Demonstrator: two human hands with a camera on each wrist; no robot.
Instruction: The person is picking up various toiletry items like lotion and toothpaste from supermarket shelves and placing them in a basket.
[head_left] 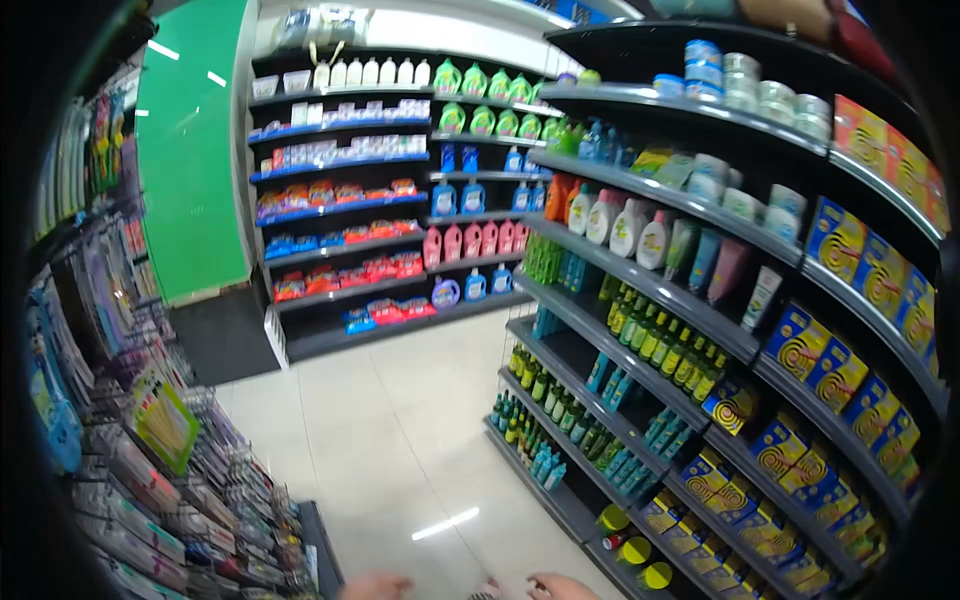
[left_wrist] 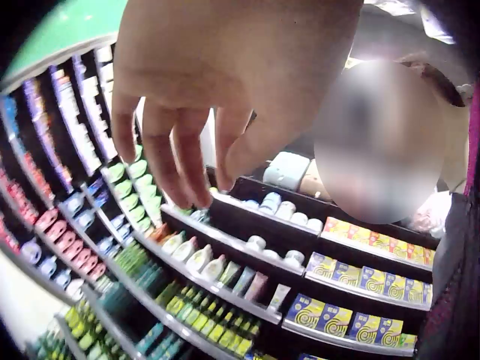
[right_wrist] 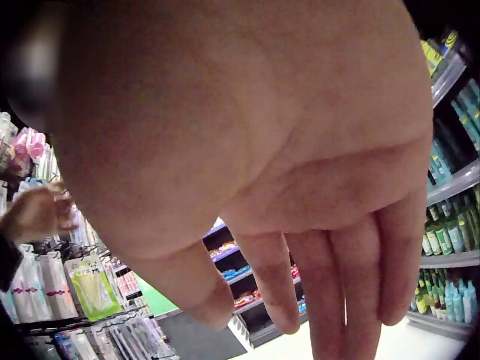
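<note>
At the bottom edge of the head view, my left hand (head_left: pixel 376 587) and right hand (head_left: pixel 560 587) show only in part, low over the aisle floor. Seen up close in the left wrist view, the left hand (left_wrist: pixel 225 67) hangs with loosely bent fingers and holds nothing. The right hand (right_wrist: pixel 255 150) fills much of its wrist view, palm showing, fingers relaxed and bare of any object. Neither hand touches the goods. Nearest on the right stands a shelf unit with white bottles (head_left: pixel 627 227), green bottles (head_left: pixel 665 340) and blue-and-yellow boxes (head_left: pixel 800 345).
Packets on hooks (head_left: pixel 150 510) line the left side, among them a green-edged pack (head_left: pixel 165 418). Ahead, a back shelf holds green jugs (head_left: pixel 475 83) and pink bottles (head_left: pixel 470 242), beside a green panel (head_left: pixel 195 150). Pale tiled floor (head_left: pixel 400 430) runs between the shelves.
</note>
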